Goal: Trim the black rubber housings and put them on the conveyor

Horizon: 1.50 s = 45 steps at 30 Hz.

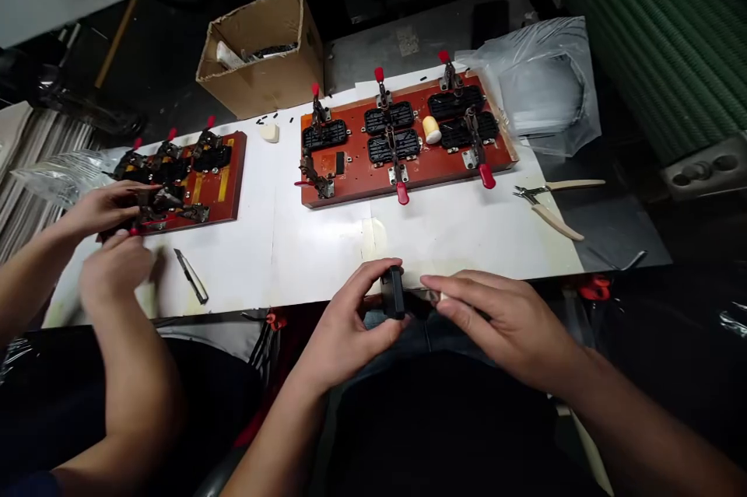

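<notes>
My left hand [344,326] pinches a small black plastic part [394,291] between thumb and fingers, just off the near edge of the white table [315,240]. My right hand [502,318] is beside it, fingers together and stretched toward the part, with something pale under the fingertips that I cannot make out. Beyond them lies a red-brown jig board [362,178] with red-handled toggle clamps and several black parts clamped on it. A cream cylinder [431,129] stands on that board.
A co-worker's two hands [110,236] work at a smaller red jig board [225,182] on the left, near a small knife [191,276]. Cutters with pale handles [554,205] lie at right. A cardboard box [262,50] and plastic bags [542,85] sit behind.
</notes>
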Tool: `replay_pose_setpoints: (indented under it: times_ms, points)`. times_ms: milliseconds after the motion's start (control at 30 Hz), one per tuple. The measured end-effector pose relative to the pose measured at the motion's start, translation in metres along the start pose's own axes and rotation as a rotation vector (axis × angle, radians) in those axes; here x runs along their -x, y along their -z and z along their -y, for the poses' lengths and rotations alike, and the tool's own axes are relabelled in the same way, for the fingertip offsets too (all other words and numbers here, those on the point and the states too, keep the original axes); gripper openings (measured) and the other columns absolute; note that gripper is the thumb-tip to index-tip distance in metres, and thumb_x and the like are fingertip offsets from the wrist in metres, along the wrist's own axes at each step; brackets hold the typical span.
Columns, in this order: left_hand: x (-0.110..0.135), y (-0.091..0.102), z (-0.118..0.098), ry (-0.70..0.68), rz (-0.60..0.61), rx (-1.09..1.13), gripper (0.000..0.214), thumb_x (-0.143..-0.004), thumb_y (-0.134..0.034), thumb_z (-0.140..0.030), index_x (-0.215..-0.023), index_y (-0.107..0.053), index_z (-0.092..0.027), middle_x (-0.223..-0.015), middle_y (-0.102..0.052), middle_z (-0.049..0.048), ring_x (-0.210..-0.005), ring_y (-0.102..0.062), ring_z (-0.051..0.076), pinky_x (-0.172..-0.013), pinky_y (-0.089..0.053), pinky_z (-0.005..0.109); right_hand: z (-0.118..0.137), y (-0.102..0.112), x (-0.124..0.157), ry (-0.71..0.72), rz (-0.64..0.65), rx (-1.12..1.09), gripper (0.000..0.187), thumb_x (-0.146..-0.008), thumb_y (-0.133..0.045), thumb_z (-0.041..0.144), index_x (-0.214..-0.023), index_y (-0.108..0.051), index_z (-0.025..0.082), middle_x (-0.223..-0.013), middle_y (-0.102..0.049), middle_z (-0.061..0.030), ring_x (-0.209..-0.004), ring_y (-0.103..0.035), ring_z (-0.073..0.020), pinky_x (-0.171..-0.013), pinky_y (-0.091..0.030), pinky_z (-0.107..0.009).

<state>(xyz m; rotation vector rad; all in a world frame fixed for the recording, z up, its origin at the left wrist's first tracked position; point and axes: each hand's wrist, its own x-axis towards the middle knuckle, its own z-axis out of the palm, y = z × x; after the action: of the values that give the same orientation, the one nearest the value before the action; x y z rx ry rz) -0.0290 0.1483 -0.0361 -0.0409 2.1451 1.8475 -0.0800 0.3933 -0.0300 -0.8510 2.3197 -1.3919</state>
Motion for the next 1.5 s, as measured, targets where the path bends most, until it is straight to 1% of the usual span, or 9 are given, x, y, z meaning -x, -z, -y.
replay_pose_setpoints:
  times_ms: [167, 500, 767, 867, 1033, 1167, 1333, 1433, 1500]
  points:
    - [0.002, 0.001, 0.0, 0.003, 0.024, 0.037, 0.065, -0.084, -0.068, -0.004, -0.144, -0.057, -0.029, -0.148, -0.055, 0.0082, -0.136, -0.055, 0.029, -0.11, -0.054, 0.039, 0.013, -0.006, -0.003, 0.213, -0.01, 0.048, 0.029, -0.105, -0.061, 0.016, -0.134, -0.067, 0.014, -0.118, -0.077, -0.007, -0.103, -0.072, -0.0185, -0.092, -0.056, -0.03]
    - [0.005, 0.003, 0.003, -0.006, 0.051, 0.014, 0.065, -0.084, -0.07, -0.005, -0.143, -0.057, -0.029, -0.144, -0.057, 0.0069, -0.133, -0.057, 0.027, -0.113, -0.051, 0.038, 0.01, -0.008, -0.004, 0.256, 0.016, 0.082, 0.028, -0.104, -0.063, 0.016, -0.132, -0.068, 0.014, -0.116, -0.077, -0.0073, -0.1, -0.073, -0.02, -0.088, -0.058, -0.032]
    - [0.011, 0.0, -0.005, 0.007, 0.187, 0.03, 0.065, -0.087, -0.074, -0.01, -0.145, -0.056, -0.035, -0.148, -0.054, 0.0047, -0.137, -0.056, 0.028, -0.113, -0.052, 0.038, -0.011, 0.009, -0.025, -0.09, -0.167, 0.209, 0.021, -0.106, -0.062, 0.025, -0.123, -0.073, 0.024, -0.116, -0.078, -0.0008, -0.104, -0.073, -0.0182, -0.089, -0.053, -0.028]
    - [0.01, -0.001, -0.005, -0.003, 0.187, 0.026, 0.065, -0.088, -0.073, -0.01, -0.144, -0.055, -0.036, -0.147, -0.055, 0.0042, -0.136, -0.057, 0.027, -0.113, -0.052, 0.038, 0.002, 0.008, -0.028, -0.145, -0.086, 0.07, 0.014, -0.103, -0.067, 0.034, -0.111, -0.07, 0.023, -0.1, -0.075, 0.0016, -0.087, -0.07, -0.0142, -0.076, -0.05, -0.024]
    - [0.006, -0.007, -0.004, -0.076, 0.16, -0.064, 0.073, -0.082, -0.07, -0.001, -0.144, -0.054, -0.035, -0.147, -0.055, 0.0043, -0.138, -0.054, 0.026, -0.118, -0.047, 0.04, 0.012, -0.004, -0.03, -0.225, 0.07, -0.14, 0.032, -0.104, -0.061, 0.043, -0.08, -0.06, 0.021, -0.071, -0.06, 0.0059, -0.065, -0.055, -0.0107, -0.061, -0.04, -0.023]
    - [0.009, -0.012, -0.008, -0.036, 0.192, -0.025, 0.068, -0.086, -0.072, -0.007, -0.145, -0.054, -0.037, -0.151, -0.052, 0.0051, -0.138, -0.057, 0.028, -0.115, -0.05, 0.041, -0.02, 0.004, -0.036, -0.36, -0.113, -0.032, 0.042, -0.107, -0.05, 0.047, -0.074, -0.048, 0.022, -0.062, -0.049, 0.0055, -0.059, -0.046, -0.0132, -0.057, -0.034, -0.027]
    - [0.007, -0.01, 0.0, 0.038, 0.019, -0.042, 0.062, -0.091, -0.078, -0.031, -0.147, -0.052, -0.037, -0.147, -0.061, 0.0058, -0.138, -0.058, 0.028, -0.119, -0.045, 0.046, -0.075, 0.031, -0.037, -0.412, -0.213, 0.503, 0.014, -0.098, -0.061, 0.031, -0.108, -0.064, 0.021, -0.088, -0.069, -0.0048, -0.081, -0.065, -0.0264, -0.07, -0.045, -0.034]
    - [-0.01, -0.008, 0.018, 0.095, -0.173, -0.232, 0.07, -0.092, -0.074, -0.045, -0.154, -0.042, -0.033, -0.136, -0.066, 0.01, -0.118, -0.069, 0.03, -0.104, -0.056, 0.049, -0.091, 0.048, -0.032, -0.258, -0.173, 0.651, 0.021, -0.098, -0.059, 0.025, -0.115, -0.067, 0.016, -0.107, -0.07, -0.0137, -0.1, -0.066, -0.0336, -0.087, -0.052, -0.044]
    - [-0.03, -0.008, 0.03, 0.117, -0.292, -0.378, 0.074, -0.095, -0.068, -0.051, -0.158, -0.035, -0.029, -0.129, -0.067, 0.0118, -0.097, -0.073, 0.028, -0.089, -0.061, 0.049, -0.088, 0.059, -0.037, -0.112, -0.26, 0.653, 0.027, -0.101, -0.057, 0.027, -0.124, -0.065, 0.016, -0.117, -0.067, -0.015, -0.11, -0.064, -0.034, -0.095, -0.051, -0.048]
